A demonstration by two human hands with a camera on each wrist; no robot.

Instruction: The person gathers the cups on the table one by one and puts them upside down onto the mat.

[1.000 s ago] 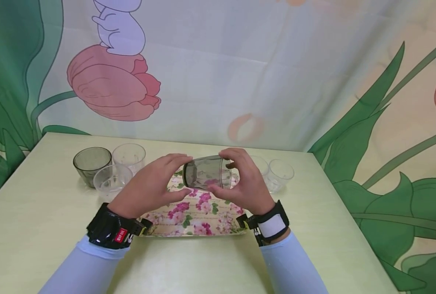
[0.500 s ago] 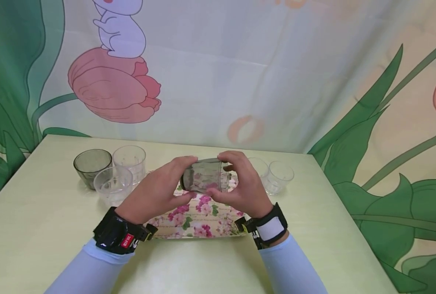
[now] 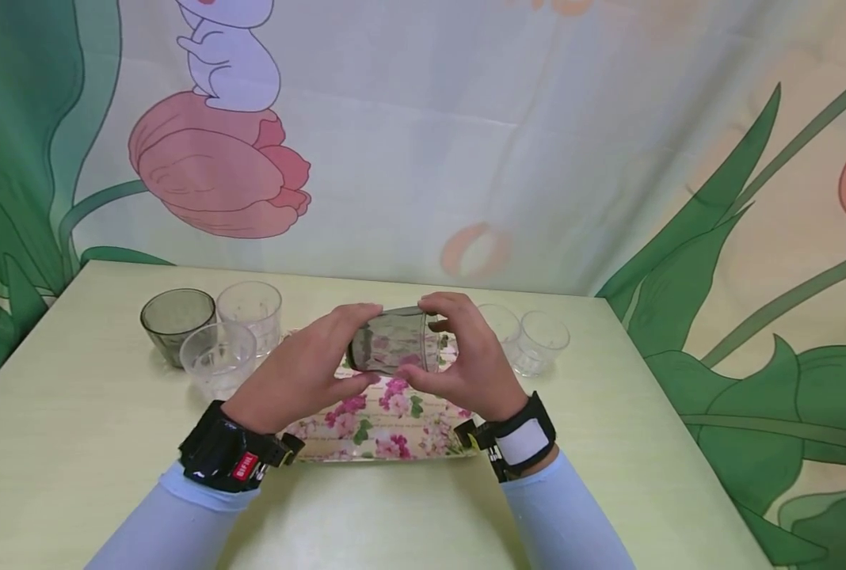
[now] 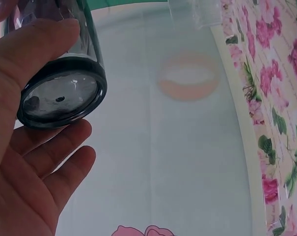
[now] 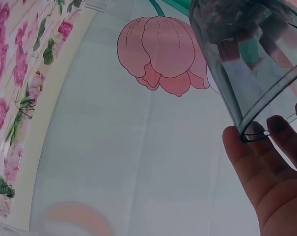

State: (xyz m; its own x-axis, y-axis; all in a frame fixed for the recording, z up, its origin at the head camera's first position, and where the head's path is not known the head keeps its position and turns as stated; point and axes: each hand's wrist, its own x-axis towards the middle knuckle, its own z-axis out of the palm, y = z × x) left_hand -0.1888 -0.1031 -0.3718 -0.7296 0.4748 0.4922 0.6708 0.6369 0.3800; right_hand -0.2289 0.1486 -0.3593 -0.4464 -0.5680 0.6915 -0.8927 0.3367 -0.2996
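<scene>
Left fingers (image 3: 359, 313) edged inward — holding smoky, round-based glass (image 3: 392, 341) sideways.

A see-through, smoky-grey glass (image 3: 390, 342) is held sideways above a floral tray (image 3: 416, 431), its thick, dark base gripped by the left hand (image 3: 302, 368), its rim by the right hand (image 3: 476, 366).
</scene>
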